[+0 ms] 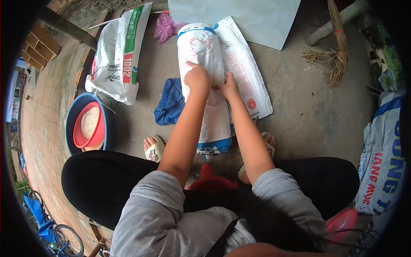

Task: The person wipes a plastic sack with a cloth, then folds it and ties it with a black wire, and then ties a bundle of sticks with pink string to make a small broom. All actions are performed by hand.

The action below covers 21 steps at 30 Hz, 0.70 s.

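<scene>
A white woven sack (203, 113), folded lengthwise into a long bundle with blue bands at its ends and red line drawings, lies on the concrete in front of me. My left hand (198, 79) rests on its upper part with one finger stretched to the left; the other fingers are mostly hidden. At the bundle's right side, my right hand (227, 85) has its fingers closed on the sack's edge. Another flat white sack (246, 70) with red print sticks out to the right of the bundle. A crumpled blue cloth (169, 103) is on the left.
To the left stand a blue basin (73, 122) holding a red bowl (101, 128) of pale grain and a printed feed sack (113, 60). A pink plastic bag (162, 28), a grey board (239, 19) and a straw broom (339, 55) lie farther off. Large printed sacks (381, 158) are at right.
</scene>
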Each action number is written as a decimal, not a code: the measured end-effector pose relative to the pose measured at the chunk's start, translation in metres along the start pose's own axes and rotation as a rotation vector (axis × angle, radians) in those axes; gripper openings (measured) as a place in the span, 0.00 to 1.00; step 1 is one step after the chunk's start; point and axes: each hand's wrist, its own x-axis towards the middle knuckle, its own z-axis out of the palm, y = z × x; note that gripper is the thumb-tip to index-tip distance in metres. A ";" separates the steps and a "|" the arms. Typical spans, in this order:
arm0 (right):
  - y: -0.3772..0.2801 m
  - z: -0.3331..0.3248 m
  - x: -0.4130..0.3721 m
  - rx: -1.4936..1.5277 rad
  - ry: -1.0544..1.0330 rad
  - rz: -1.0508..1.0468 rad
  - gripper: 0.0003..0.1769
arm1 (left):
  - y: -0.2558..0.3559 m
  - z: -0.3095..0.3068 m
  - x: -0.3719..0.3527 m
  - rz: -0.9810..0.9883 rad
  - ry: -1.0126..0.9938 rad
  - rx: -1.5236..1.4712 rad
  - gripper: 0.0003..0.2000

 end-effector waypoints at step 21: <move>-0.043 -0.070 0.014 0.318 -0.398 0.095 0.29 | 0.043 0.052 -0.030 0.147 0.574 -1.057 0.16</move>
